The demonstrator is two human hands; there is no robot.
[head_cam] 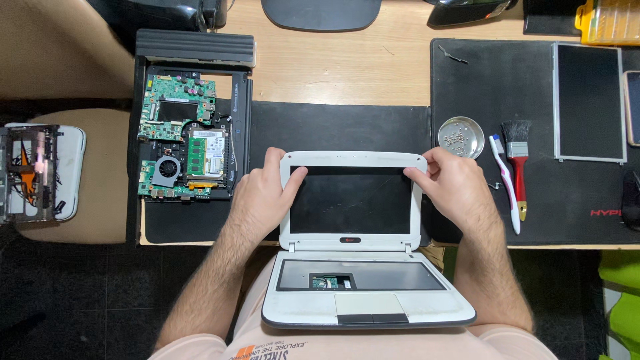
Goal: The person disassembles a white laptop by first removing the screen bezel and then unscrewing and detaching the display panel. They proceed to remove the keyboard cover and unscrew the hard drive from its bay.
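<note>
- A wooden desk (347, 67) fills the view, with black mats laid across it; the person sits close, the work half on the lap.
- The white laptop (363, 267) rests between both hands, lid upright against the desk edge, keyboard bay empty.
- The left hand (263, 197) is clamped on the lid's upper left corner, thumb on the screen bezel (353, 159).
- The right hand (453, 187) grips the upper right corner the same way.
- Beyond the left hand lies an opened black laptop base with its bare green circuit board (183, 137).
- Just past the right hand sit a small metal dish (461, 137), a toothbrush (505, 183) and a red-handled brush (518, 163); farther out, a loose screen panel (590, 100).
- Prying unevenly at the corners could, I'd judge, crack the thin bezel or stress the panel.
</note>
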